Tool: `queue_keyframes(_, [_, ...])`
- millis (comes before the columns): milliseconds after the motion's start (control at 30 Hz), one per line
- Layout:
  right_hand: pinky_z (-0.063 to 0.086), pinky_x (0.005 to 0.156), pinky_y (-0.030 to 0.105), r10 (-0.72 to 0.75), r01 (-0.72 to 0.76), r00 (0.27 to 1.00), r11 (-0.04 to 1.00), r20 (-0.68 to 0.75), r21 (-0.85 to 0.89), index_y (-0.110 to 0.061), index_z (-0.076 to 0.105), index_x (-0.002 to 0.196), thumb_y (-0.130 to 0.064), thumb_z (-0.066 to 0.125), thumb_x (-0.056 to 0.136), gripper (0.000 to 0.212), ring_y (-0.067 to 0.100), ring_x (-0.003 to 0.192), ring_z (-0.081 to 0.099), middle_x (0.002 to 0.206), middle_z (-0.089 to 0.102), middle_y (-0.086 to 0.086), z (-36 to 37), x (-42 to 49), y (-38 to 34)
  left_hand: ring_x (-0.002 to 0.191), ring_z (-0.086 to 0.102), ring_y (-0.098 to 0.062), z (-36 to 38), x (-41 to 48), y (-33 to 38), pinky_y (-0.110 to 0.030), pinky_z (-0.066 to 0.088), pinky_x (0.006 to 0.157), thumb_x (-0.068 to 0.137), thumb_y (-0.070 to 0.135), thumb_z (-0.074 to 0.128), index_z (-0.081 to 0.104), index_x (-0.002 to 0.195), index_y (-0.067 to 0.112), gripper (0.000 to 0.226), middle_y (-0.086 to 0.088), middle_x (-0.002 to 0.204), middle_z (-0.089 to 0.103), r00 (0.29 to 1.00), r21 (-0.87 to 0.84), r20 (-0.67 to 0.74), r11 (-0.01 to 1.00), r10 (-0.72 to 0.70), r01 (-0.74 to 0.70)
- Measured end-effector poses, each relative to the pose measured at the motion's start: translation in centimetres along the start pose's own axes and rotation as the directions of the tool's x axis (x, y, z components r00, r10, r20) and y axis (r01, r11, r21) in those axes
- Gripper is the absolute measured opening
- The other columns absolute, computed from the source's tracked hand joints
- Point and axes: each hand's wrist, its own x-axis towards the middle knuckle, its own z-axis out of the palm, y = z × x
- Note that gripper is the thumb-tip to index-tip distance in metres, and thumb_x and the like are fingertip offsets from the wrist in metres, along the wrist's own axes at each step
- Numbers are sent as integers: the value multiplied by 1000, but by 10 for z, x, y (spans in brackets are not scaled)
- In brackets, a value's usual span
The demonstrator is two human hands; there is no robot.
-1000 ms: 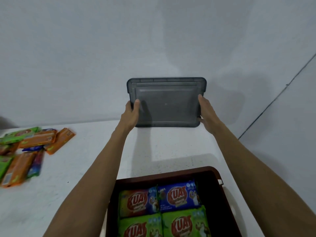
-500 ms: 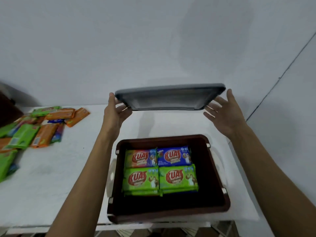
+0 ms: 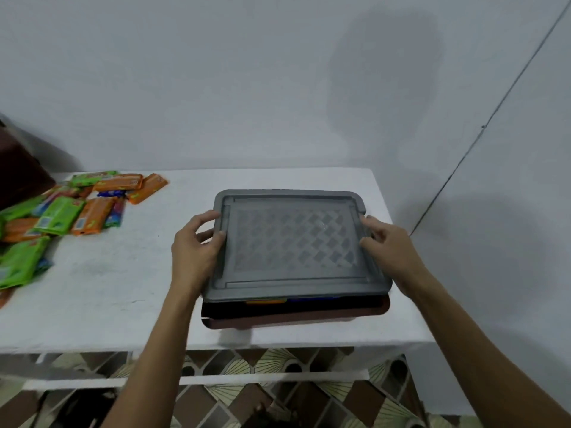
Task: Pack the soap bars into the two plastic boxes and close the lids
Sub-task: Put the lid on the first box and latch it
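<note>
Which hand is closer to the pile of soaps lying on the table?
Left. The left hand grips the lid at its left edge, on the side facing the soap pile. The right hand grips its right edge, with the whole lid between it and the pile.

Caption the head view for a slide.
Left hand and right hand hold grey lid over brown box; soap bars beside.

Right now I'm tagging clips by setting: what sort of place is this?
Probably a home room: white table against a bare wall, patterned floor tiles beneath, loose soap bars piled on it.
</note>
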Motion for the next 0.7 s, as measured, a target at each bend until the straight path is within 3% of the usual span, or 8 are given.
queue_keyframes(67, [43, 72, 3, -83, 81, 997, 979, -4, -188, -7, 55, 133, 2, 46, 93, 43, 17, 84, 51, 104, 56, 0, 10, -9, 5, 110, 60, -13, 5, -12, -5, -42, 53, 93, 89, 12, 62, 64, 115, 29, 31, 7, 128, 61, 998, 94, -55, 995, 26, -21])
queue_keyframes(133, [37, 73, -3, -103, 100, 995, 969, 0, -227, -6, 54, 134, 1, 44, 94, 41, 11, 95, 47, 113, 50, -2, 14, -13, 4, 118, 54, -16, 4, -18, -11, -40, 46, 100, 90, 15, 60, 62, 119, 28, 32, 4, 130, 60, 998, 165, -54, 986, 21, -12])
queue_keyframes(200, [30, 80, 9, -67, 78, 996, 963, 50, -256, -16, 53, 130, -2, 42, 97, 37, 15, 112, 48, 127, 48, -4, 19, -18, 2, 126, 50, -19, -1, -21, -17, -37, 40, 99, 92, 17, 58, 57, 126, 28, 36, 4, 136, 56, 1000, 194, -23, 981, 11, -7])
queue_keyframes(233, [22, 107, 18, -20, 37, 998, 953, 60, -302, -16, 47, 138, -5, 42, 98, 42, 18, 129, 42, 141, 43, -1, 22, -20, 2, 127, 48, -19, -3, -22, -18, -35, 39, 98, 93, 17, 57, 54, 129, 30, 39, 5, 138, 54, 1000, 199, 1, 980, 17, -17])
queue_keyframes(300, [20, 118, 37, 11, -3, 1000, 899, 16, -437, -10, 42, 144, -10, 44, 99, 45, 27, 146, 21, 156, 29, 9, 26, -25, 5, 128, 44, -17, -4, -26, -21, -36, 40, 98, 94, 17, 54, 47, 133, 35, 44, 7, 142, 47, 998, 182, 54, 983, 17, -27])
queue_keyframes(400, [29, 113, 48, -31, 4, 999, 860, -45, -510, -9, 49, 138, -16, 47, 97, 42, 34, 140, 31, 147, 41, 18, 29, -32, 11, 131, 41, -18, -5, -33, -23, -44, 41, 104, 96, 19, 54, 37, 142, 33, 51, 3, 149, 39, 995, 148, 90, 988, -46, 32])
queue_keyframes(533, [37, 107, 50, 40, -67, 997, 904, -71, -423, -23, 47, 141, -25, 42, 100, 41, 32, 134, 39, 145, 43, 17, 28, -38, 22, 129, 48, -30, -7, -33, -27, -50, 45, 103, 95, 32, 57, 25, 151, 28, 65, -9, 150, 41, 970, 110, 85, 970, -228, 219])
queue_keyframes(700, [34, 113, 45, 78, -86, 996, 966, -40, -245, -32, 38, 144, -24, 36, 103, 41, 25, 135, 41, 149, 42, 4, 23, -40, 21, 95, 66, -20, -8, -42, -25, -30, 55, 72, 94, 29, 60, 57, 119, 19, 28, -8, 115, 66, 958, -33, 92, 961, -272, 276])
